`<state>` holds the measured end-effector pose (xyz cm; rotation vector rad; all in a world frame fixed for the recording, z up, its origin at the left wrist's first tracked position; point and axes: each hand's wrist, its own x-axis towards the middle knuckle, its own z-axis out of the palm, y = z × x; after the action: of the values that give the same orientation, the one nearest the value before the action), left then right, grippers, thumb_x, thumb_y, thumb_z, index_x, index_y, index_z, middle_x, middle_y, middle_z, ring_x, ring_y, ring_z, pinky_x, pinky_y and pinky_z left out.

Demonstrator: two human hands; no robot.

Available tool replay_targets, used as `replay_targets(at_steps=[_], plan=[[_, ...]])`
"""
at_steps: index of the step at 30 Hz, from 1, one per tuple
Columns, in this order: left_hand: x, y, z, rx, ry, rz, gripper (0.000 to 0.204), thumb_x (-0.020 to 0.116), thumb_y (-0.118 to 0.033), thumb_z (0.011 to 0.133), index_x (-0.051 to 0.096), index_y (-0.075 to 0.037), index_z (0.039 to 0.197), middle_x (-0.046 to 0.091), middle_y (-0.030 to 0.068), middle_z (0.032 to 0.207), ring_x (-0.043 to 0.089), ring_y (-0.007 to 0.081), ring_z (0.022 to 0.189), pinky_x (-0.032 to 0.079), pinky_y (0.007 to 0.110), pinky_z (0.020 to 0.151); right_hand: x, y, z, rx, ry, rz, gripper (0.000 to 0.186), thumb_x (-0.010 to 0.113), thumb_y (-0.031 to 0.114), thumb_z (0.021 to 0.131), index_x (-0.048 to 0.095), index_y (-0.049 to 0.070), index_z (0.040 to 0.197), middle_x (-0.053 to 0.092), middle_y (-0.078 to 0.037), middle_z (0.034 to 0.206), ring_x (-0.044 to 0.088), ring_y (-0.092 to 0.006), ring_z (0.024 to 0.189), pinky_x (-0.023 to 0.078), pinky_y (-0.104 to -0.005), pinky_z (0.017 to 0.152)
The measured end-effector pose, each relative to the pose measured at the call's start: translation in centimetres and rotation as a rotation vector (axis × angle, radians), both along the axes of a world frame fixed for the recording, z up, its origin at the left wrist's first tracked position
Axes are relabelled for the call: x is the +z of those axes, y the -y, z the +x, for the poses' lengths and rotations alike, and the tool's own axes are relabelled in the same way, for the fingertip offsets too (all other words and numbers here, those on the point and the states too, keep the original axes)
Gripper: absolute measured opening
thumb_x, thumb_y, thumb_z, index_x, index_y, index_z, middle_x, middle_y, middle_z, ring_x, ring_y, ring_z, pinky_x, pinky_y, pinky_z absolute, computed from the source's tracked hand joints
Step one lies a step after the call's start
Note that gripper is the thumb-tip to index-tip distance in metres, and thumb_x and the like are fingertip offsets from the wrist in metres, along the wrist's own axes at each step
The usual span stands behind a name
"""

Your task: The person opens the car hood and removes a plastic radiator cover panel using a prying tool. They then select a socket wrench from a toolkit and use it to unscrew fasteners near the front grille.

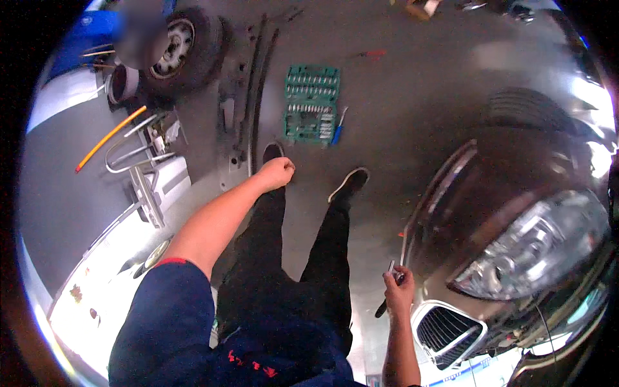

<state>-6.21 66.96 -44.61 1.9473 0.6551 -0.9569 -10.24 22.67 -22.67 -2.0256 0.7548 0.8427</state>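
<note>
My left hand (277, 173) is out in front of me above my left shoe, its fingers curled closed. Whatever they may hold is too small or hidden to make out. Low on the right, beside the dark car's front end, my right hand (400, 290) grips a ratchet wrench (381, 310). Its dark handle sticks out below the fist, and a shiny metal part shows above the fingers. On the floor ahead lies an opened green socket set case (311, 103) with rows of metal sockets. A blue-handled screwdriver (337, 133) rests against its right side.
At right is a dark car with a headlight (535, 248) and a chrome-framed grille (449, 332). A wheel (175, 48) stands at upper left, near long dark strips (258, 97). Left are a grey surface with an orange rod (111, 138) and metal parts. A red tool (373, 53) lies farther off.
</note>
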Motion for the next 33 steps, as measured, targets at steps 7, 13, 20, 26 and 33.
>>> replay_targets(at_steps=[7,13,20,26,33], plan=[[-23.8,-1.2,1.2,-0.136,0.181,0.074,0.029,0.059,-0.026,0.094,0.071,-0.002,0.105,0.071,0.0233,0.102,0.068,0.0398,0.094,0.054,0.046,0.081,-14.8,-10.5,0.7,-0.294,-0.162,0.143,0.039,0.072,0.014,0.095,0.055,0.002,0.128,0.059,0.0,0.084,0.049,-0.0051,0.063,0.039,-0.0216,0.055],[-35.5,3.2,7.2,0.138,0.118,0.029,0.035,0.063,-0.029,0.087,0.067,0.0,0.106,0.073,0.0222,0.099,0.069,0.0395,0.098,0.054,0.048,0.085,-17.5,-14.7,4.4,-0.509,-0.212,0.285,0.045,0.076,0.01,0.091,0.054,0.002,0.13,0.066,-0.008,0.105,0.067,-0.0132,0.091,0.049,-0.0202,0.067],[-40.9,9.2,10.7,0.294,0.149,0.209,0.055,0.074,-0.035,0.081,0.062,0.006,0.116,0.071,0.024,0.112,0.069,0.0391,0.107,0.054,0.046,0.093,-19.3,-11.7,6.8,-0.529,-0.174,0.22,0.048,0.078,0.012,0.089,0.054,0.001,0.129,0.063,-0.009,0.112,0.068,-0.0177,0.092,0.054,-0.0272,0.075],[-43.2,9.8,11.4,0.539,0.099,0.404,0.047,0.074,-0.038,0.082,0.069,0.002,0.108,0.073,0.0206,0.104,0.071,0.0346,0.096,0.055,0.041,0.086,-21.1,-10.3,7.3,-0.519,-0.126,0.252,0.05,0.078,0.012,0.089,0.053,0.0,0.131,0.062,-0.01,0.118,0.068,-0.019,0.096,0.054,-0.029,0.08],[-42.5,9.2,12.2,0.545,0.106,0.417,0.04,0.074,-0.039,0.083,0.068,-0.002,0.096,0.073,0.018,0.097,0.07,0.0342,0.093,0.055,0.044,0.083,-23.4,-10.8,8.4,-0.47,-0.166,0.201,0.042,0.074,0.005,0.09,0.054,0.001,0.127,0.063,-0.009,0.116,0.067,-0.0176,0.095,0.054,-0.0286,0.081]])
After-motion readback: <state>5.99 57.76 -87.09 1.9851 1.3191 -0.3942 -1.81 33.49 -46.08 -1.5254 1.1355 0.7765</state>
